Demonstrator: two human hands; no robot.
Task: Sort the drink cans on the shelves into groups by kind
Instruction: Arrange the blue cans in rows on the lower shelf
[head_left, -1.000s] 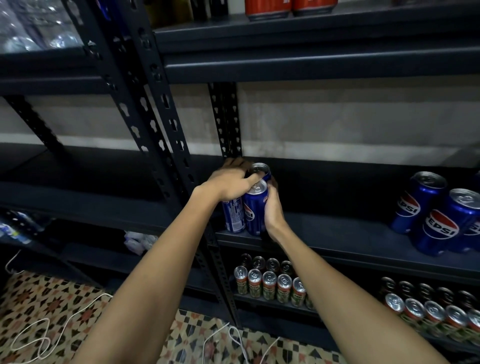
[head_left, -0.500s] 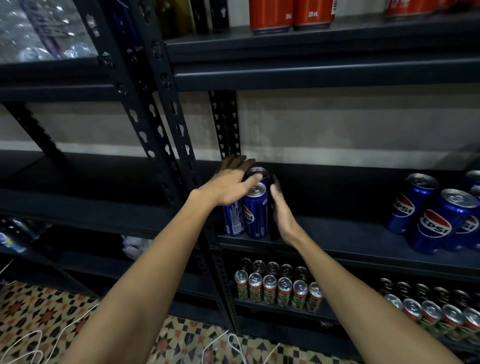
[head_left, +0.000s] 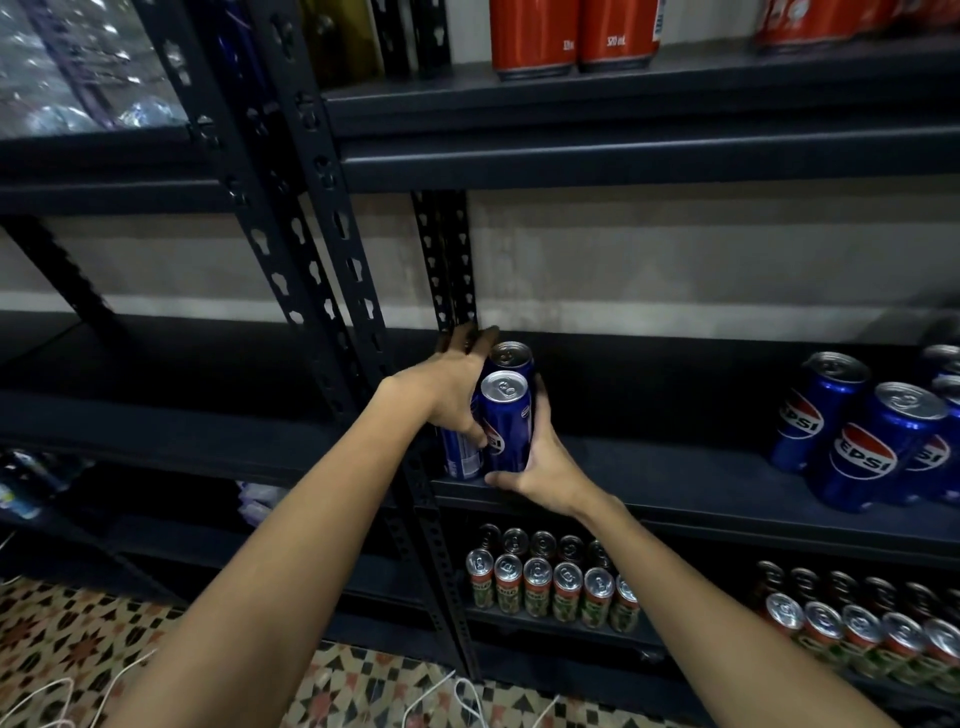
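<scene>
**Both hands on blue cans at the shelf's left end**

Left hand (head_left: 453, 391) draped over the left side of a small cluster of blue Pepsi cans, thumb curled onto the front can (head_left: 506, 421). Right hand (head_left: 540, 462) cupped round that same can from the right and below. Cluster standing upright on the middle shelf (head_left: 649, 478), beside the upright post (head_left: 363, 332). More Pepsi cans (head_left: 862, 441) grouped well apart at the right. Red cans (head_left: 574, 34) above; small green-and-red cans (head_left: 550, 592) in rows below.

Two hands (head_left: 540, 467), two red cans (head_left: 574, 34)
</scene>
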